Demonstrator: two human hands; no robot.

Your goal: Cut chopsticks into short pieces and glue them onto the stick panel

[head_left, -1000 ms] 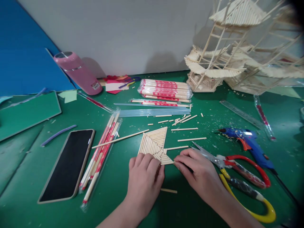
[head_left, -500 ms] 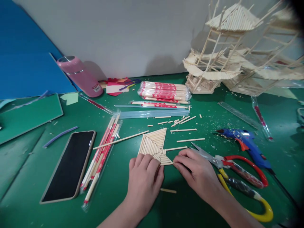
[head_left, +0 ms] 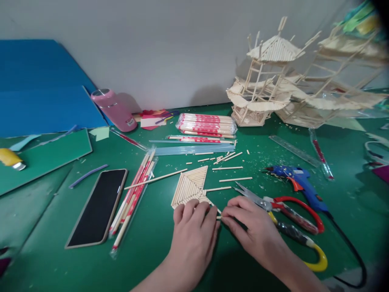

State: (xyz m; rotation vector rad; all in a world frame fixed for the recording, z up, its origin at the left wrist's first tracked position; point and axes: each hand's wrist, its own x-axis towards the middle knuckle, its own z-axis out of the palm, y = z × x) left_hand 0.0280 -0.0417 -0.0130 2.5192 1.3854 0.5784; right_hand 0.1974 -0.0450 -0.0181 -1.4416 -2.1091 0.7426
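Observation:
A flat panel of short wooden sticks (head_left: 191, 184), laid in slanting rows, lies on the green tabletop. My left hand (head_left: 194, 231) is closed over its lower edge, fingers curled and close together; the thumb and whatever lies beneath are hidden. Just to the right, my right hand (head_left: 246, 221) pinches the end of a short wooden stick (head_left: 218, 217), which runs toward the left hand's fingers. Above my right hand, another thin stick (head_left: 217, 189) reaches from the panel's middle toward the open scissors (head_left: 258, 199). Loose cut sticks (head_left: 227, 168) lie beyond.
A blue glue gun (head_left: 296, 178) lies right, its cord trailing forward. Stick-built tower models (head_left: 261, 89) stand back right. At left are a phone (head_left: 95, 209) and wrapped sticks (head_left: 132, 198); a pink bottle (head_left: 114, 110) and a packed stick bundle (head_left: 206, 123) are behind.
My left hand has shifted right along the panel's lower edge. The short stick that lay below the hands no longer shows there, and a stick end now sits at my right fingertips. The view has shifted.

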